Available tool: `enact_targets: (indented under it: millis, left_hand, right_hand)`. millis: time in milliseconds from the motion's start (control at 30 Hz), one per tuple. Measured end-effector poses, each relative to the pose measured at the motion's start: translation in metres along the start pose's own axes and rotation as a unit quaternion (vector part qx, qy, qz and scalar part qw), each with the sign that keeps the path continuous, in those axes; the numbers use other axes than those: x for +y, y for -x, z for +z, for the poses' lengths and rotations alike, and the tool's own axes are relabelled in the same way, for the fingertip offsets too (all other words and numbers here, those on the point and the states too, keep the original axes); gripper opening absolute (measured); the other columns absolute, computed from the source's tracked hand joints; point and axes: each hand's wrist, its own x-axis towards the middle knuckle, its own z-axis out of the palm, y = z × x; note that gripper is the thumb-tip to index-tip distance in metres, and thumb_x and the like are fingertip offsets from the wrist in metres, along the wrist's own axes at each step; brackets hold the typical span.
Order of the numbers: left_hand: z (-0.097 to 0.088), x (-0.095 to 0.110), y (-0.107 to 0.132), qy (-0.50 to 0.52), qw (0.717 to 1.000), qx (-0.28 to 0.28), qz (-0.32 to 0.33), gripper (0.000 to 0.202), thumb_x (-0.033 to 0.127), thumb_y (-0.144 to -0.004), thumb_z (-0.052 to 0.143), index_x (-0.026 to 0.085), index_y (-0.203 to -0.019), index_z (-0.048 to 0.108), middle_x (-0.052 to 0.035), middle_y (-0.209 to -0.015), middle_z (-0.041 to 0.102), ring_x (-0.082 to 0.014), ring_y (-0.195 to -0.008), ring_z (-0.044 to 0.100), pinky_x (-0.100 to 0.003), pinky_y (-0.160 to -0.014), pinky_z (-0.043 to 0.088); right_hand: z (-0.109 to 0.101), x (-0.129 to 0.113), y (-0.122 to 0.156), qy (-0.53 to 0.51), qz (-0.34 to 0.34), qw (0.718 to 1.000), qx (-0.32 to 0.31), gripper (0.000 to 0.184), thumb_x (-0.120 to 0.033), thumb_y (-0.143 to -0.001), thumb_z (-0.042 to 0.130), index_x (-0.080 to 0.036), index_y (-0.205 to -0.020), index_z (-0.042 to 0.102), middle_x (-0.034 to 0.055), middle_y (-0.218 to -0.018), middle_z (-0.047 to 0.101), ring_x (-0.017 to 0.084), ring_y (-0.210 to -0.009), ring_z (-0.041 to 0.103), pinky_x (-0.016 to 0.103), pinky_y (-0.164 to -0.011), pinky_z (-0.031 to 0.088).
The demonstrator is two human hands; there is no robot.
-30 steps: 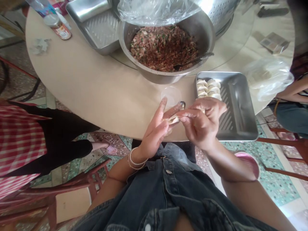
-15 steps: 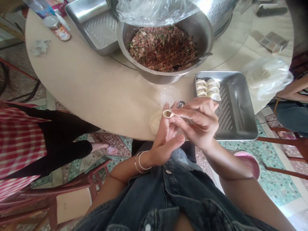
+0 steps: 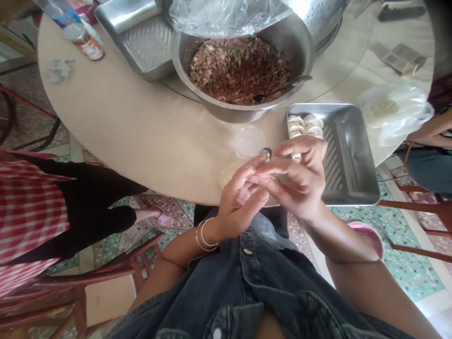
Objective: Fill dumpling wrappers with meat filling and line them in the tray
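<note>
My left hand [image 3: 240,200] is closed, its fingers curled together with the thumb bent in. My right hand [image 3: 300,176] pinches with thumb and forefinger against the left fingertips. Between them is a folded dumpling wrapper, almost wholly hidden by the fingers now. A small metal tip [image 3: 267,153], like the end of a spoon, shows just behind the fingers; whether it is held I cannot tell. Pale round wrappers [image 3: 228,174] lie on the table, partly behind my left hand. Beyond them sits a small clear bowl [image 3: 250,141]. Finished dumplings [image 3: 312,123] stand in rows in a metal tray [image 3: 367,165].
A large steel bowl [image 3: 226,110] of minced filling [image 3: 240,70] holds a spoon [image 3: 282,88], with a plastic bag [image 3: 229,19] over its far side. Another metal tray [image 3: 144,52] and a jar [image 3: 84,42] are at left. A bagged item [image 3: 395,113] lies right. People sit or stand at both sides.
My left fingers have curled over the folded wrapper, which showed at the fingertips before and is now hidden. My right hand has shifted slightly right, its upper fingers lifting apart.
</note>
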Motion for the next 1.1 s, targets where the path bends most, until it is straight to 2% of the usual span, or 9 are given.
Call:
enact_targets:
  millis: [100,267,333,500,567,667,900,1000,1100]
  left_hand:
    - [-0.002,0.005,-0.001,0.016,1.0,-0.004,-0.02,0.046,0.017,-0.092,0.055,0.031,-0.136,0.05,-0.004,-0.144,0.052,-0.0205,-0.128,0.056,-0.034,-0.105,0.052]
    - [-0.008,0.008,-0.003,-0.018,0.997,0.002,-0.071,0.064,0.018,-0.09,0.058,0.036,-0.147,0.034,-0.0049,-0.146,0.05,-0.0244,-0.136,0.047,-0.046,-0.111,0.046]
    - [-0.013,0.008,-0.005,-0.07,0.995,-0.004,-0.067,0.062,0.017,-0.087,0.062,0.035,-0.143,0.042,-0.0033,-0.144,0.053,-0.0246,-0.133,0.051,-0.046,-0.109,0.048]
    - [-0.02,0.014,-0.009,-0.113,0.986,-0.017,-0.124,0.042,0.024,-0.088,0.062,0.03,-0.129,0.058,-0.0007,-0.113,0.072,-0.0158,-0.091,0.071,-0.029,-0.076,0.062]
    - [-0.02,0.017,-0.009,-0.114,0.984,-0.013,-0.139,0.038,0.026,-0.088,0.061,0.027,-0.126,0.061,0.0001,-0.097,0.074,-0.0109,-0.073,0.069,-0.022,-0.063,0.059]
    - [-0.018,0.019,-0.01,-0.152,0.98,-0.007,-0.13,0.037,0.027,-0.086,0.064,0.025,-0.122,0.063,-0.0019,-0.098,0.075,-0.0078,-0.061,0.064,-0.019,-0.052,0.053]
    - [-0.016,0.013,-0.015,-0.228,0.972,-0.004,-0.052,0.014,0.023,-0.082,0.069,0.025,-0.096,0.07,-0.0009,-0.099,0.074,-0.0172,-0.092,0.07,-0.031,-0.082,0.058]
    - [-0.015,0.013,-0.018,-0.164,0.985,0.038,-0.038,0.014,0.024,-0.083,0.069,0.025,-0.097,0.069,-0.0017,-0.101,0.074,-0.0155,-0.088,0.071,-0.027,-0.072,0.06]
    - [-0.012,0.016,-0.019,-0.08,0.991,0.107,-0.031,0.014,0.027,-0.086,0.067,0.025,-0.1,0.067,-0.0014,-0.104,0.073,-0.0094,-0.072,0.07,-0.019,-0.055,0.057]
  right_hand:
    - [0.0,0.004,0.002,0.012,-0.007,1.0,-0.001,0.032,-0.036,-0.082,0.07,-0.032,-0.114,0.064,0.003,-0.105,0.055,0.022,-0.099,0.055,0.045,-0.085,0.041]
    - [-0.001,0.008,0.002,0.002,-0.013,1.0,-0.029,0.019,-0.031,-0.083,0.069,-0.04,-0.101,0.071,-0.0003,-0.102,0.056,0.022,-0.102,0.054,0.047,-0.092,0.038]
    - [-0.002,0.009,0.002,-0.035,-0.018,0.999,-0.032,0.017,-0.03,-0.083,0.069,-0.038,-0.098,0.072,0.0002,-0.094,0.056,0.02,-0.099,0.054,0.044,-0.09,0.04]
    - [-0.003,0.011,-0.002,-0.098,0.005,0.994,-0.056,0.012,-0.029,-0.084,0.069,-0.034,-0.093,0.073,0.0009,-0.088,0.055,0.02,-0.098,0.052,0.045,-0.089,0.039]
    - [-0.004,0.01,-0.005,-0.109,0.022,0.991,-0.075,0.016,-0.037,-0.084,0.068,-0.035,-0.098,0.073,0.002,-0.095,0.056,0.021,-0.101,0.051,0.046,-0.09,0.039]
    - [-0.006,0.007,-0.007,-0.094,0.013,0.991,-0.096,0.021,-0.042,-0.08,0.07,-0.035,-0.1,0.073,0.0033,-0.104,0.057,0.023,-0.105,0.05,0.047,-0.093,0.038]
    - [-0.002,-0.002,-0.008,-0.061,0.005,0.994,-0.094,0.005,-0.031,-0.084,0.068,-0.031,-0.088,0.071,0.0008,-0.093,0.054,0.022,-0.109,0.051,0.046,-0.095,0.038]
    - [0.001,-0.001,-0.001,-0.079,0.063,0.991,-0.092,0.042,-0.054,-0.08,0.066,-0.033,-0.117,0.062,0.0046,-0.116,0.053,0.026,-0.119,0.048,0.05,-0.101,0.039]
    - [0.01,-0.003,0.016,-0.167,0.148,0.972,-0.075,0.089,-0.072,-0.073,0.06,-0.033,-0.148,0.03,0.009,-0.141,0.041,0.03,-0.131,0.04,0.054,-0.109,0.038]
